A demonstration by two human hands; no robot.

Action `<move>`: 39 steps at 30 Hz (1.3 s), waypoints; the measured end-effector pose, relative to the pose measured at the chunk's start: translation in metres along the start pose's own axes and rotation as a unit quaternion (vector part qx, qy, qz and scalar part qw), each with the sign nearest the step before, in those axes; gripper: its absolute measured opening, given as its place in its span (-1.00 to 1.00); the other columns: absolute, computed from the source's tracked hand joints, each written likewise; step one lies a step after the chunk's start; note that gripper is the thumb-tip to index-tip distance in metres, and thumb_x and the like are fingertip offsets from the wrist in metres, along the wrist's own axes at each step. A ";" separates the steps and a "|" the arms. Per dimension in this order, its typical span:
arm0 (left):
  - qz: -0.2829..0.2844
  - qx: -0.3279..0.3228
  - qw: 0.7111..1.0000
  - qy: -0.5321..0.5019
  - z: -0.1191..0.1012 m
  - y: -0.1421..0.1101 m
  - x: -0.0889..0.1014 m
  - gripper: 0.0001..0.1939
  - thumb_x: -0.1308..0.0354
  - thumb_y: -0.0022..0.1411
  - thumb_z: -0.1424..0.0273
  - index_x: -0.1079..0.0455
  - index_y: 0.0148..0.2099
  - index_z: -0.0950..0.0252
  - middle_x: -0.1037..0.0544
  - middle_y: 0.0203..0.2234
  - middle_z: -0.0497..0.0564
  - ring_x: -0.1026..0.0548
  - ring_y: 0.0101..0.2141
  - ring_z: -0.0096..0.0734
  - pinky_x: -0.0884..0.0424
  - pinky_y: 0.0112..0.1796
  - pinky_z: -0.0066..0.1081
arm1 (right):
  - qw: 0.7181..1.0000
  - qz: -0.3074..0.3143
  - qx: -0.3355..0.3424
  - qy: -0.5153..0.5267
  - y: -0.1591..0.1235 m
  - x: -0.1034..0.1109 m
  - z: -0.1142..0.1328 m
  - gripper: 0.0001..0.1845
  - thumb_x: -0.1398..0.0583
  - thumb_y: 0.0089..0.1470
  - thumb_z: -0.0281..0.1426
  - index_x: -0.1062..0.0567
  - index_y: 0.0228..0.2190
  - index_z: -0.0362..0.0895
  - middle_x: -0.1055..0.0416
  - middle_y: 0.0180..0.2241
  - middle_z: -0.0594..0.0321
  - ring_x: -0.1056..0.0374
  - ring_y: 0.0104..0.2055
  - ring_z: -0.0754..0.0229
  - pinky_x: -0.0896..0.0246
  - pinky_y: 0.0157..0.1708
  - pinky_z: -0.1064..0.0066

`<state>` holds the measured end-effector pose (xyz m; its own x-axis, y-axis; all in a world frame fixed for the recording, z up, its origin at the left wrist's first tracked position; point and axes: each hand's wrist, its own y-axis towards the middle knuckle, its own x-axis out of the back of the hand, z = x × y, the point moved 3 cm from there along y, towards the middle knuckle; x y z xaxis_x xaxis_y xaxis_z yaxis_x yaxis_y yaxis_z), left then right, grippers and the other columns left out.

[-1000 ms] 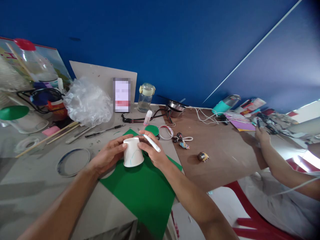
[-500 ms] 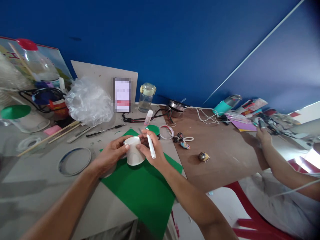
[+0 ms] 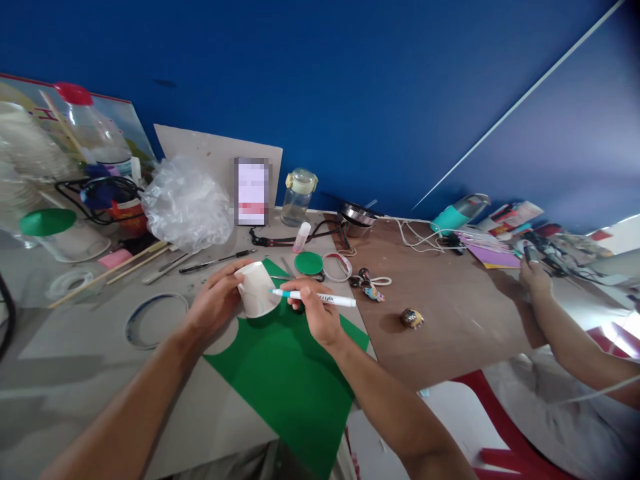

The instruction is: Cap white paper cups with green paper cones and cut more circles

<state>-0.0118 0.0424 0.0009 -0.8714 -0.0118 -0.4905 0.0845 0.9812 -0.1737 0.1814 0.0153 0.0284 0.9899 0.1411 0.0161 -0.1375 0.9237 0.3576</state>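
plainly, the left hand (image 3: 220, 297) grasps one white cup (image 3: 256, 290) by its side, tilted above one green sheet (image 3: 290, 373); the cup tapers and bears faint marking. the right hand (image 3: 313, 310) pinches one white marker (image 3: 340, 301), its blue tip at the cup's wall; "rylic" can be read on its barrel. beyond the right hand are one green disc (image 3: 309, 263) and one white tube (image 3: 302, 237).

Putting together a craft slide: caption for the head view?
Left hand grips a white cup while the right hand points a teal-tipped marker at its side, above green paper.
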 end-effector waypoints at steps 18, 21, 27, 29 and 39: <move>0.016 0.009 1.000 0.006 0.000 0.001 -0.002 -0.64 -0.38 -0.03 0.33 -0.62 -0.13 0.31 -0.65 -0.34 0.05 -0.50 -0.37 -0.29 -0.40 -0.34 -0.40 | 0.979 0.045 0.114 -0.164 0.002 -0.004 0.011 -0.62 -0.06 0.28 -0.19 -0.56 -0.46 -0.02 -0.47 -0.54 0.24 -0.34 -0.45 0.13 -0.28 -0.17 0.15; 0.009 0.009 1.000 0.005 -0.001 0.000 -0.002 -0.65 -0.37 -0.03 0.34 -0.62 -0.13 0.31 -0.64 -0.36 0.05 -0.48 -0.40 -0.31 -0.38 -0.37 -0.40 | 0.978 0.056 0.110 -0.166 0.002 -0.004 0.011 -0.64 -0.06 0.27 -0.24 -0.53 -0.48 -0.03 -0.48 -0.54 0.23 -0.33 -0.44 0.13 -0.26 -0.16 0.15; 0.013 0.012 1.000 0.008 -0.001 0.000 0.000 -0.62 -0.36 -0.02 0.31 -0.60 -0.11 0.31 -0.64 -0.36 0.04 -0.48 -0.41 -0.31 -0.38 -0.38 -0.39 | 0.983 0.034 0.096 -0.151 0.001 -0.001 0.008 -0.63 -0.07 0.25 -0.20 -0.50 -0.50 -0.05 -0.42 -0.57 0.25 -0.31 -0.45 0.15 -0.24 -0.21 0.18; 0.014 0.015 1.000 0.013 0.000 0.000 0.000 -0.61 -0.37 -0.02 0.31 -0.59 -0.10 0.32 -0.64 -0.36 0.04 -0.49 -0.41 -0.31 -0.38 -0.38 -0.39 | 0.986 0.015 0.096 -0.136 0.001 0.001 0.007 -0.65 -0.08 0.26 -0.19 -0.52 -0.46 -0.05 -0.40 -0.56 0.26 -0.31 -0.45 0.15 -0.24 -0.22 0.19; 0.019 0.026 0.999 0.013 0.001 -0.001 0.000 -0.61 -0.38 -0.02 0.30 -0.60 -0.10 0.32 -0.63 -0.35 0.06 -0.49 -0.39 -0.30 -0.40 -0.38 -0.41 | 0.987 0.025 0.094 -0.129 0.002 -0.001 0.007 -0.61 -0.08 0.26 -0.13 -0.54 -0.46 -0.05 -0.40 -0.56 0.24 -0.31 -0.44 0.13 -0.26 -0.20 0.16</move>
<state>-0.0117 0.0413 -0.0001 -0.8790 0.0318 -0.4758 0.1432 0.9693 -0.1999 0.1805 0.0141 0.0359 0.9613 0.0669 0.2672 -0.2015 0.8321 0.5167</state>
